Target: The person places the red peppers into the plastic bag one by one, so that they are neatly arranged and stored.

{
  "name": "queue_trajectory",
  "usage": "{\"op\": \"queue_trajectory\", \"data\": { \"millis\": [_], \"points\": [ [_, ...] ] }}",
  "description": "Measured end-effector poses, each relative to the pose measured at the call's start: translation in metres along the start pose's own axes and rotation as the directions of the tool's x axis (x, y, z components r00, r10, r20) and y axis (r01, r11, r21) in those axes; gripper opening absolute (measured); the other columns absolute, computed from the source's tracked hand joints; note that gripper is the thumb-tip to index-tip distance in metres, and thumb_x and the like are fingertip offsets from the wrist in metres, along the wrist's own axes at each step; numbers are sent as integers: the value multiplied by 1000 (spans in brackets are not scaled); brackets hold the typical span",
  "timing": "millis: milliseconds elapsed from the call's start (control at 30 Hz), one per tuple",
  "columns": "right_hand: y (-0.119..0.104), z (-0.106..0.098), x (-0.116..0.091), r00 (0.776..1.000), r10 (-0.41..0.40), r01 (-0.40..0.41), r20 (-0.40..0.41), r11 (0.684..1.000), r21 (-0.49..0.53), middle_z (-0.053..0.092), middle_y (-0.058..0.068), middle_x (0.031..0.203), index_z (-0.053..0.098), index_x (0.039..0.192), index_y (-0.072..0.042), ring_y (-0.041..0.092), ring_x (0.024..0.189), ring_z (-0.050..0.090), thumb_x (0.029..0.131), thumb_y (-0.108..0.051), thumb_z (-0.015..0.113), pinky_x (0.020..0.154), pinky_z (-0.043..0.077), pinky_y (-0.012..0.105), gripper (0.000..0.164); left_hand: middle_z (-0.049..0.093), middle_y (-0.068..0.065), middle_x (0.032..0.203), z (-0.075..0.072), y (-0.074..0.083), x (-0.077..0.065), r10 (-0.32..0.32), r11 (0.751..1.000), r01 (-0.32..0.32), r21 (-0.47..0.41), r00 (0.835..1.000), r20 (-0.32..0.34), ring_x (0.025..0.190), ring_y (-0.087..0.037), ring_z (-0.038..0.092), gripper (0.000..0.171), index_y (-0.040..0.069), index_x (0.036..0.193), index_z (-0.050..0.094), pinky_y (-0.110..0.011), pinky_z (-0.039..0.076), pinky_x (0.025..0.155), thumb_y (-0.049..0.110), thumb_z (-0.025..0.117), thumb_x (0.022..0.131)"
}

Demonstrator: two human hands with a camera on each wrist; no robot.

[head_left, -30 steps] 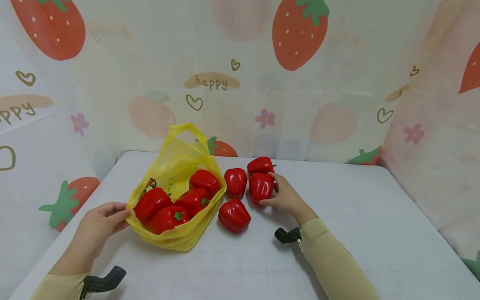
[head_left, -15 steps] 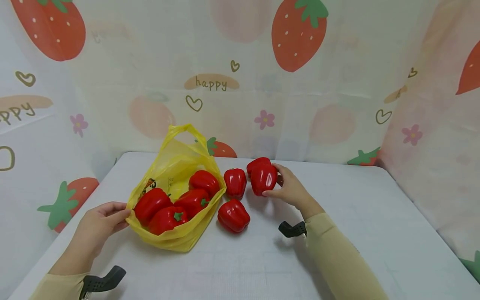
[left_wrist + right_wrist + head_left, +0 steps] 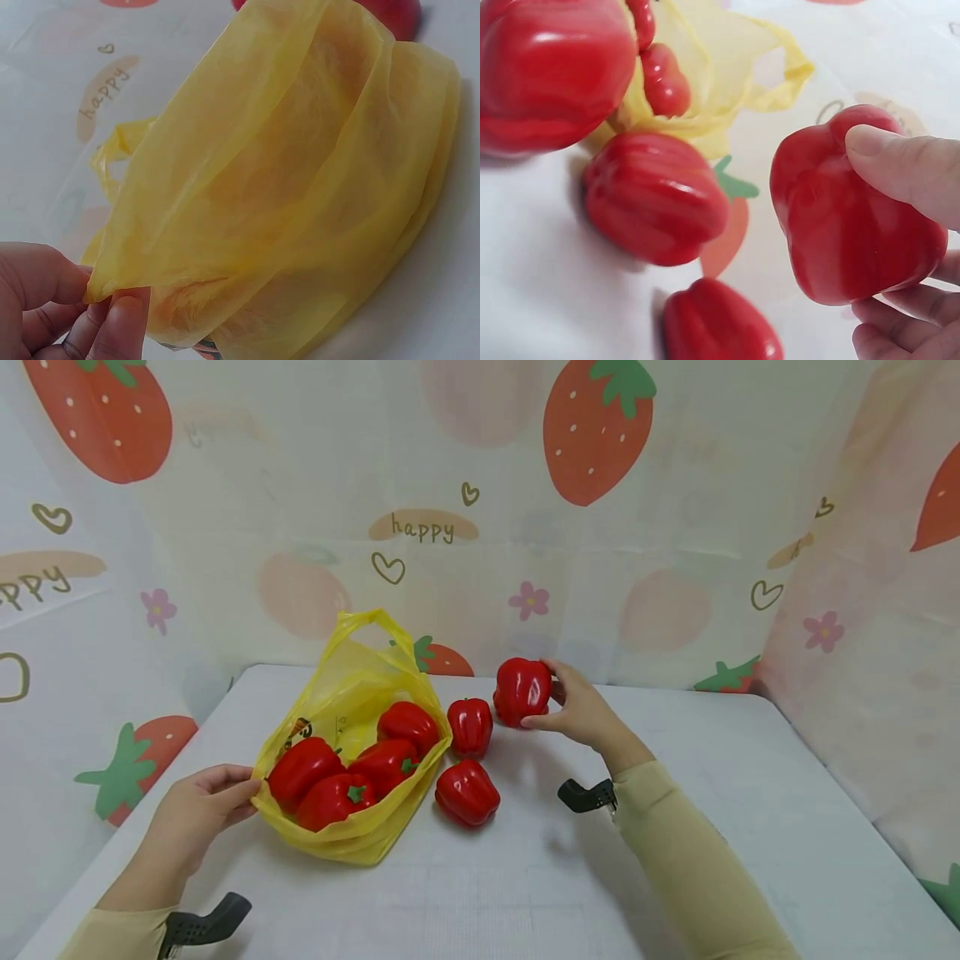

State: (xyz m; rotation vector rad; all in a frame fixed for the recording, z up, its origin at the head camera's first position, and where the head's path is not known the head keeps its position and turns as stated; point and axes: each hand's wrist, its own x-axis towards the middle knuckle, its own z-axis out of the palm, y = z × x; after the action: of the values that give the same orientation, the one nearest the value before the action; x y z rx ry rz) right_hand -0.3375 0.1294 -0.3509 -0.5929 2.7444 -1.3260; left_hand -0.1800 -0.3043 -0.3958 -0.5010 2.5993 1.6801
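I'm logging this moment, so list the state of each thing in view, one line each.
Bag: mouth open, handle loop standing up.
Bagged peppers: four visible, lying inside.
Held pepper: gripped, clear of the table.
Near pepper: on the table.
Middle pepper: on the table.
Far pepper: on the table, cut by the right wrist view's edge.
Left fingers: pinching Bag's rim.
Right fingers: gripping Held pepper.

Head: near side, above table, facing far backdrop and down; widest.
Left wrist: close on bag, from near left, facing far.
Right wrist: close on peppers, facing far left.
Shared: bag, all three.
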Motion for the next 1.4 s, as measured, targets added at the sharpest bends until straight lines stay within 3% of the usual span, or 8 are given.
{"op": "queue_trajectory", "data": {
  "millis": [467,767,1133,1400],
  "points": [
    [-33,-9,12,996,-87,87,20,995,-44,37,7,135,24,143,-12,26,121,43,67,-25,81,89,48,40,96,50,-21,124,1,1,0,-6,1000,6,-2,1000,-11,85,-4,60,50,0,126,48,-24,53,75,34,57,90],
    [-48,-6,20,997,-79,80,21,993,-84,39,5,133,26,142,-14,24,119,44,65,-26,82,85,51,39,95,50,-21,124,1,1,1,-11,1000,11,4,1000,-11,86,-5,60,50,0,126,48,-23,53,74,33,57,90],
    [-70,15,33,986,-142,152,92,981,-121,41,4,134,26,143,-14,21,119,46,67,-32,80,91,47,33,95,53,-19,122,2,-4,9,-21,1000,21,-12,999,-24,88,-10,61,50,1,125,50,-24,53,74,34,59,88],
    [-83,39,42,986,-109,129,128,980,-154,42,0,133,27,143,-19,17,116,47,65,-37,81,89,49,32,96,52,-20,122,3,-2,7,-33,999,33,-1,999,0,85,-7,60,51,0,126,49,-24,53,74,33,58,89]
  ]
}}
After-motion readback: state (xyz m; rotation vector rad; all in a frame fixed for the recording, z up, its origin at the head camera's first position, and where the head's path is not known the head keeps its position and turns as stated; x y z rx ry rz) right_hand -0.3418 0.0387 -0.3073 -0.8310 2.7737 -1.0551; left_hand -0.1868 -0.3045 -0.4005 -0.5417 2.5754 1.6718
